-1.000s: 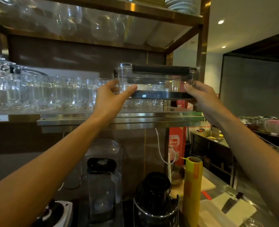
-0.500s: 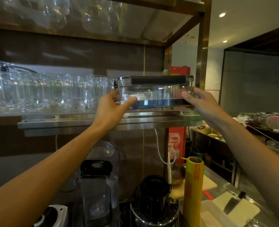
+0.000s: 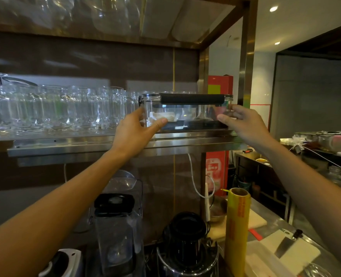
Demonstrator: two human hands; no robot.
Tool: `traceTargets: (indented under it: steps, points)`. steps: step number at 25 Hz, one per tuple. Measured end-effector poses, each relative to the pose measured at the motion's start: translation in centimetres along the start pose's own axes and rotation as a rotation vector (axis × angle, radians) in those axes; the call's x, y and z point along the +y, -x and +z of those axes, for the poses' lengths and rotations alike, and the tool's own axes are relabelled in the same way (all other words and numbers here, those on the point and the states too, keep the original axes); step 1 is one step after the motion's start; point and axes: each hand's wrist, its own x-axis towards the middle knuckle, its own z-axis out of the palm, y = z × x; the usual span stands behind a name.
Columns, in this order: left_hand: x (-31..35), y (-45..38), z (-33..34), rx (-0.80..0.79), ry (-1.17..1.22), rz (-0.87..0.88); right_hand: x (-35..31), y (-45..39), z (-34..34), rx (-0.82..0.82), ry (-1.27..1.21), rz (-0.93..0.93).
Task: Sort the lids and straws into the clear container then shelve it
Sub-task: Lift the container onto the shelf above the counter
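Container (image 3: 185,114) on shelf (image 3: 85,145), centre frame, beside the glasses (image 3: 51,108).
Shelving step in hand. Left hand (image 3: 134,132) grips the left end, thumb across the front; right hand (image 3: 243,124) has fingers curled at the right end, contact unclear. Pale contents visible inside. Next, judged: seat it fully, then release.

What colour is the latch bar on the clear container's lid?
Black latch bar, head view.
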Motion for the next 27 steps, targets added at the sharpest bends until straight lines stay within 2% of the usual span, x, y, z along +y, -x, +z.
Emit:
traceTargets:
  steps: [2, 7, 17, 27]
  points:
    - [-0.3, -0.4, 0.0, -0.031, -0.034, -0.007, 0.2, -0.1, 0.1, 0.013, 0.023, 0.001]
    - [-0.6, -1.3, -0.6, -0.129, -0.019, -0.056, 0.9, -0.8, -0.5, -0.099, 0.032, 0.062]
    - [-0.9, -1.6, 0.8, -0.013, -0.308, -0.014, 2.6, -0.8, 2.1, 0.122, 0.110, 0.056]
    - [-2.0, -1.9, 1.1, -0.002, -0.337, 0.014, 3.1, -0.5, 2.9, 0.169, 0.091, 0.058]
